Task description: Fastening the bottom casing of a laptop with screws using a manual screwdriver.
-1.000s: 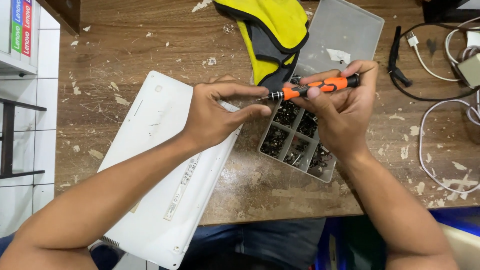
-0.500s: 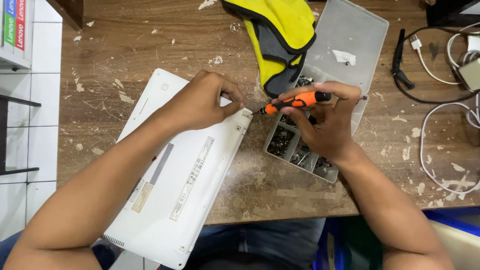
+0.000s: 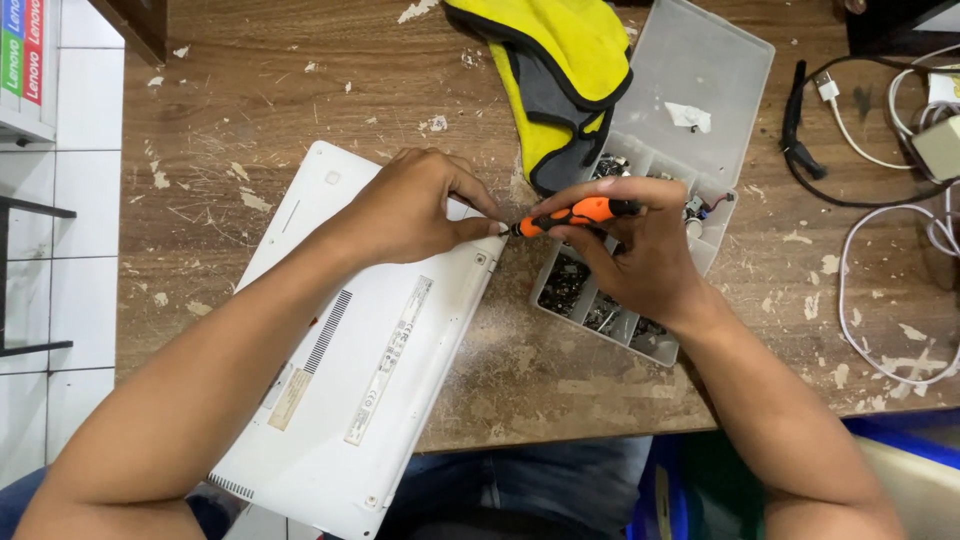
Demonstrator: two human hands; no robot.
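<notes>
A white laptop (image 3: 380, 340) lies upside down on the worn wooden table, its near end hanging over the front edge. My left hand (image 3: 415, 205) rests on the laptop's far right corner, its fingertips pinched at the screwdriver's tip. My right hand (image 3: 630, 250) holds an orange and black screwdriver (image 3: 575, 214) almost level, tip pointing left toward that corner. This hand hovers over a clear plastic parts box (image 3: 690, 90) with small screws in its compartments.
A yellow and grey cloth (image 3: 560, 70) lies at the back, next to the box's open lid. Black and white cables (image 3: 880, 150) and a charger sit at the right. Paint flecks dot the table (image 3: 250, 100). White floor tiles show at the left.
Both hands moved left, from above the parts box to the laptop's far right corner. The screwdriver tip now meets my left fingertips at that corner.
</notes>
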